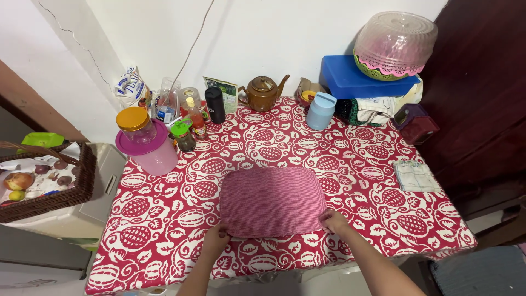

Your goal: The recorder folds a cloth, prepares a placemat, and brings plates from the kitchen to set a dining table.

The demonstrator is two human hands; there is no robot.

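Pink checked cloth (272, 200) lying flat at desk (350, 164) front edge | left hand (217, 239) pinching its near-left corner | right hand (333, 221) pinching its near-right corner | step judged: squaring or folding the cloth | next move calls for lifting both corners evenly | pink lidded tub (149, 149) and blue jug (320, 110) standing well apart.

Cloth (271, 200) mid-table, teapot (263, 93) behind, jar (135, 125) left, folded rag (415, 176) right

The pink cloth (271, 200) looks matt, finely woven fabric; the patterned bench cover (356, 164) has a smooth sheen; the brown teapot (263, 93) is glossy; the basket (82, 183) is rough wicker.
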